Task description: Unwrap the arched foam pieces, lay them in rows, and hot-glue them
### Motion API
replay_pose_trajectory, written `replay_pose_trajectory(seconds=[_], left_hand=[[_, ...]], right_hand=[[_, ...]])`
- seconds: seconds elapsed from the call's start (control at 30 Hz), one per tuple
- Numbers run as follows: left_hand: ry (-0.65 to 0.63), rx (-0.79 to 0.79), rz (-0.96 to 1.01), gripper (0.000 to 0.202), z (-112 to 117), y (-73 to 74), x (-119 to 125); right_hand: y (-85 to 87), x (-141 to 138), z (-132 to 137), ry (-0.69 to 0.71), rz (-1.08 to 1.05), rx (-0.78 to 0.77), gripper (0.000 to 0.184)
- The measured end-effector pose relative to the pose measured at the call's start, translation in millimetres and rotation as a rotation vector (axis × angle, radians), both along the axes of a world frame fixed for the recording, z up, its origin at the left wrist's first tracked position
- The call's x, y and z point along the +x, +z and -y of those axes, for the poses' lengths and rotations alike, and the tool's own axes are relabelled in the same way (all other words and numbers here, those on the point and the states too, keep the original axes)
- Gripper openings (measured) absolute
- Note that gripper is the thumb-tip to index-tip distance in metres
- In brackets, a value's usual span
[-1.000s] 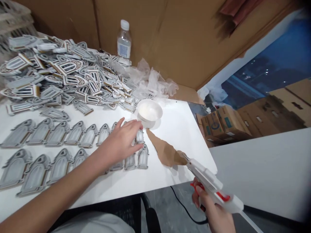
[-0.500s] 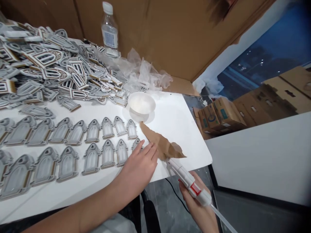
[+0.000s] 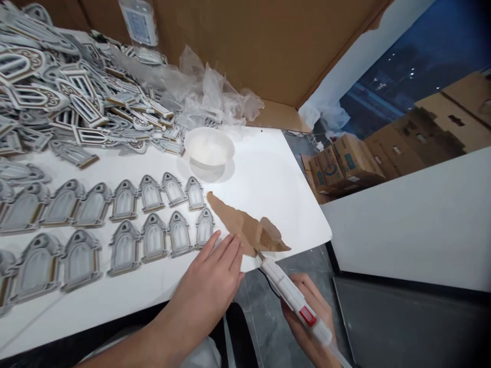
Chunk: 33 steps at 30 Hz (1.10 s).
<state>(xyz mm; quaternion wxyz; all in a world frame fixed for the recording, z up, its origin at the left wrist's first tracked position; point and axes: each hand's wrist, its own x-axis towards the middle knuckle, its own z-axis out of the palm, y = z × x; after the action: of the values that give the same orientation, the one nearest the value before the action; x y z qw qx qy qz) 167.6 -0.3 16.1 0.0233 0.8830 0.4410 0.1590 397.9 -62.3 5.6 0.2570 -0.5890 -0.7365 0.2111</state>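
Cardboard scrap (image 3: 249,226) lies on the white table (image 3: 268,161) near its front edge, right of 2 rows of arched window-frame pieces (image 3: 125,249). The left hand (image 3: 209,286), over those pieces 1.0 s ago, now rests on the scrap's near side, fingers outstretched and close together. The right hand (image 3: 318,301) is closed around a white hot glue gun (image 3: 286,290); its nozzle, at the scrap's right end 1.0 s ago, is now at the near edge, which it seems to touch. The view has shifted, cutting off the cap of the bottle (image 3: 140,41), whose blue-and-white label (image 3: 138,25) is too small to read. Brown cartons (image 3: 330,171) bear a blue round mark and a teal patch, likewise illegible.
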Motion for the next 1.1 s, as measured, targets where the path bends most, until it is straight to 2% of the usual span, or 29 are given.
replay_pose_trajectory(seconds=[0.1, 0.27, 0.53, 0.7, 0.9, 1.1], left_hand=[[-0.009, -0.005, 0.008, 0.036, 1.1, 0.4, 0.3], [-0.029, -0.042, 0.022, 0.037, 3.1, 1.4, -3.5], [-0.035, -0.044, 0.033, 0.031, 7.8, 0.6, -9.0], [-0.045, -0.040, 0.032, 0.028, 9.1, -2.8, -9.5], [-0.072, -0.038, 0.011, 0.027, 7.3, -3.5, -10.6], [-0.086, -0.056, -0.005, 0.028, 6.9, -2.1, -12.7]], right_hand=[[-5.9, 3.3, 4.6, 0.016, 0.017, -0.025, 0.006], [-11.4, 1.3, 8.8, -0.033, 0.064, -0.063, 0.015], [4.3, -4.8, 8.2, -0.027, 0.354, -0.095, 0.024], [6.7, -2.8, 14.4, 0.072, 0.560, 0.013, 0.022], [11.9, -10.6, 18.5, 0.129, 0.767, 0.192, 0.025], [28.0, -23.3, 17.9, 0.205, 0.856, 0.216, 0.027]])
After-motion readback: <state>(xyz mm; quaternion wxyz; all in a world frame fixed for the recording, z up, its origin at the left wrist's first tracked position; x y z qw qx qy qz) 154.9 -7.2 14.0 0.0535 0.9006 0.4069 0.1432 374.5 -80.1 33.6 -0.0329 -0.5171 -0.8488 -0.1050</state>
